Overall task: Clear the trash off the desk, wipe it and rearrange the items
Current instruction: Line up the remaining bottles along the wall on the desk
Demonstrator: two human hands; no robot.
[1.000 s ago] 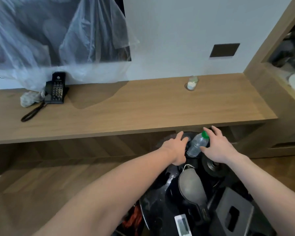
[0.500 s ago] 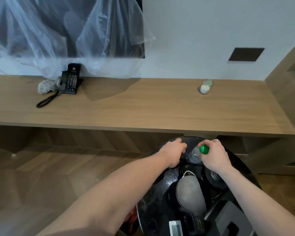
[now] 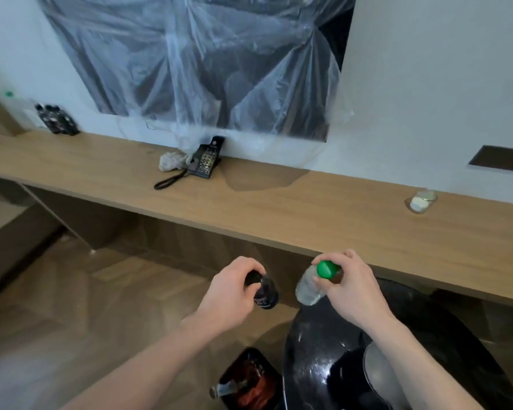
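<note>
I note my left hand (image 3: 233, 287) gripping a dark bottle (image 3: 264, 292), right hand (image 3: 348, 287) gripping a green-capped clear bottle (image 3: 311, 287), both below the counter (image 3: 279, 208).

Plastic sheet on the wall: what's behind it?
Behind the plastic sheet is a dark flat panel, bare at its top right corner. Its lower edge drapes over the top of the black desk phone. What the panel is cannot be told.

Long wooden desk (image 3: 279, 208) runs from left edge to right edge of frame; black telephone (image 3: 205, 161) at centre-left against wall, crumpled cloth (image 3: 172, 161) touching its left side, small glass jar (image 3: 421, 201) at far right, dark object (image 3: 57, 119) upper left
</note>
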